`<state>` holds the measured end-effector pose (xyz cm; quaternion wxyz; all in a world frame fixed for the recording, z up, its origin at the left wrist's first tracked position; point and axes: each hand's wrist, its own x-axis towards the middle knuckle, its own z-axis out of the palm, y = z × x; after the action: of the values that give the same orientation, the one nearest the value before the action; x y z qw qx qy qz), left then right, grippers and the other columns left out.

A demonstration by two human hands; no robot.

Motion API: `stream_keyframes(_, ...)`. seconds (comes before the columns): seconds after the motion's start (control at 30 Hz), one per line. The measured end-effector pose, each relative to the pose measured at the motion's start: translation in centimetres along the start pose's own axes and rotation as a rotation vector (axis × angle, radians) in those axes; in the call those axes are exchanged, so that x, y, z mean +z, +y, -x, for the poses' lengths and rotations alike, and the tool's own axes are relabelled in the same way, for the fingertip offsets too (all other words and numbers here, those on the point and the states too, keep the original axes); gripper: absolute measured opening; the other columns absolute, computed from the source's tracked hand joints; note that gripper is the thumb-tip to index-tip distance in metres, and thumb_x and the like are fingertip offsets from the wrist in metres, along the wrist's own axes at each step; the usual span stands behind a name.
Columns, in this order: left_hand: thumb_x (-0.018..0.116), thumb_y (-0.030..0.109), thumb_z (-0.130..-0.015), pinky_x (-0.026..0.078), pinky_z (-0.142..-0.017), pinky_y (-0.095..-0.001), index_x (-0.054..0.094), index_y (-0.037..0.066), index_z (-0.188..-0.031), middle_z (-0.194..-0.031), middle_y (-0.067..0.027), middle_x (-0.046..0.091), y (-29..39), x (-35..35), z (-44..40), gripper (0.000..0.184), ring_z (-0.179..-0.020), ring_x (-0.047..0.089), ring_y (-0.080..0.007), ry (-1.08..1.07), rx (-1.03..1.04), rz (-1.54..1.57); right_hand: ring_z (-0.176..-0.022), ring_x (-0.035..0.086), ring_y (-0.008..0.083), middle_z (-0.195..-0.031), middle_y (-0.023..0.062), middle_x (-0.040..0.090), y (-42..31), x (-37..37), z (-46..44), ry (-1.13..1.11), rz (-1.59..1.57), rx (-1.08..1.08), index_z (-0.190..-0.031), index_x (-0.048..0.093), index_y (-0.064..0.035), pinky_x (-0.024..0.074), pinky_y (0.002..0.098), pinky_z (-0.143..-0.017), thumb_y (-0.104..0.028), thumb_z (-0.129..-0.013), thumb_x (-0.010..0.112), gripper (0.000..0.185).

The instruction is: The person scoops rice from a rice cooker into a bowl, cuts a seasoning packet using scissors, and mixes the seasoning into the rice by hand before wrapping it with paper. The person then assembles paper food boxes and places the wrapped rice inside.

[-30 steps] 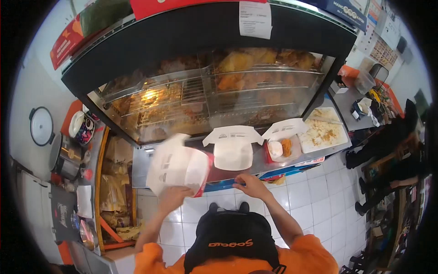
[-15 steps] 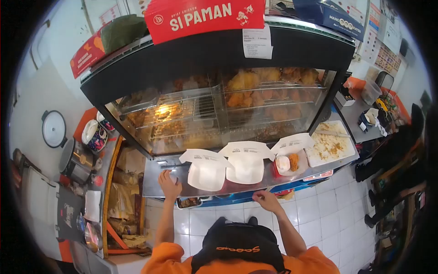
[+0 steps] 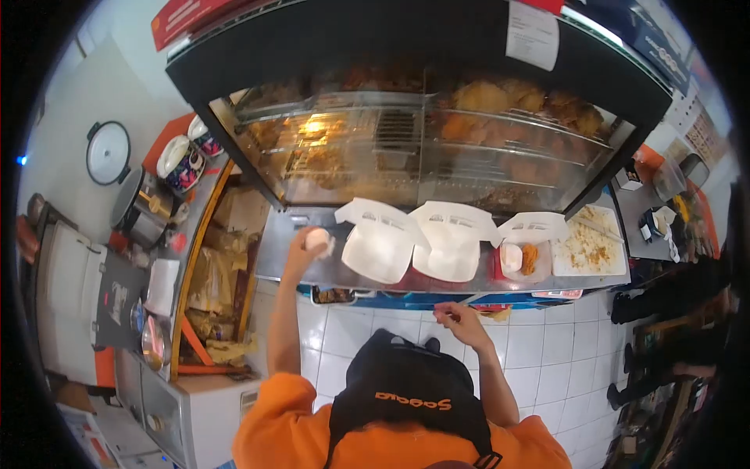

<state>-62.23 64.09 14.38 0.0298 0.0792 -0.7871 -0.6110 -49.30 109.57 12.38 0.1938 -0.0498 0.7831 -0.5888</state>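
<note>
My left hand (image 3: pixel 300 252) is raised over the left end of the steel counter, fingers curled around a white rounded bundle (image 3: pixel 317 239). Just to its right sit two open white takeaway boxes, a left box (image 3: pixel 378 254) and a middle box (image 3: pixel 446 254), with no food visible inside. A third open box (image 3: pixel 533 227) holds a piece of fried chicken (image 3: pixel 530 259) and a similar white bundle (image 3: pixel 512 256). In front of the counter edge is my right hand (image 3: pixel 461 322), its fingers pinched together; a small pinkish spot shows at the tips, too unclear to name.
Behind the boxes stands a glass heated cabinet (image 3: pixel 422 148) with fried chicken on racks. A white tray of crumbs (image 3: pixel 587 246) with tongs lies at the right. Leftward are a cooking pot (image 3: pixel 145 207) and a wooden-edged shelf (image 3: pixel 215 289). Dark-clothed legs (image 3: pixel 664 297) show at far right.
My left hand, formerly loose over the counter, now grips a white bundle. My right hand stays pinched near the counter edge. The view has shifted, bringing the boxes higher and farther right.
</note>
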Motion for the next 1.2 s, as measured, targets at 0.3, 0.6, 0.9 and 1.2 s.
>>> stream_keyframes(0.3, 0.082, 0.038, -0.071, 0.045, -0.103, -0.0566, 0.059, 0.017, -0.132, -0.129, -0.0248, 0.058, -2.3, 11.6, -1.7, 0.068, -0.122, 0.053, -0.0471, -0.408, 0.245, -1.010, -0.097, 0.070, 0.0191, -0.107, 0.0129, 0.074, -2.0, 0.8, -2.2, -0.058, -0.017, -0.135, -0.124, 0.067, -0.0016, 0.0542, 0.0333, -0.089, -0.030, -0.097, 0.069, 0.039)
stream_keyframes(0.6, 0.080, 0.044, -0.067, 0.041, -0.106, -0.0576, 0.052, 0.019, -0.141, -0.135, -0.0276, 0.050, -3.3, 13.5, -1.2, 0.083, -0.129, 0.045, -0.0507, -0.362, 0.124, -1.072, -0.096, 0.070, 0.0187, -0.110, 0.0137, 0.074, -0.7, 0.4, -0.8, -0.021, -0.067, -0.085, -0.124, 0.067, -0.0011, 0.0544, 0.0334, -0.087, -0.031, -0.096, 0.071, 0.041)
stream_keyframes(0.9, 0.078, 0.046, -0.080, 0.044, -0.105, -0.0586, 0.043, 0.007, -0.145, -0.151, -0.0250, 0.041, 0.2, 13.1, 3.0, 0.084, -0.132, 0.046, -0.0490, 0.017, 0.278, -0.907, -0.093, 0.070, 0.0172, -0.109, 0.0129, 0.074, -2.6, -0.4, -0.6, -0.025, -0.027, -0.166, -0.124, 0.067, -0.0014, 0.0549, 0.0311, -0.082, -0.029, -0.097, 0.071, 0.039)
stream_keyframes(1.2, 0.076, 0.036, -0.087, 0.044, -0.109, -0.0460, 0.041, -0.006, -0.144, -0.143, -0.0276, 0.050, 4.5, 8.5, 23.2, 0.079, -0.129, 0.052, -0.0441, -0.169, 0.058, -0.634, -0.090, 0.065, 0.0106, -0.104, 0.0077, 0.074, -5.2, 5.1, -1.5, -0.455, -0.173, -0.137, -0.115, 0.071, -0.0009, 0.0519, 0.0272, -0.083, -0.021, -0.099, 0.067, 0.025)
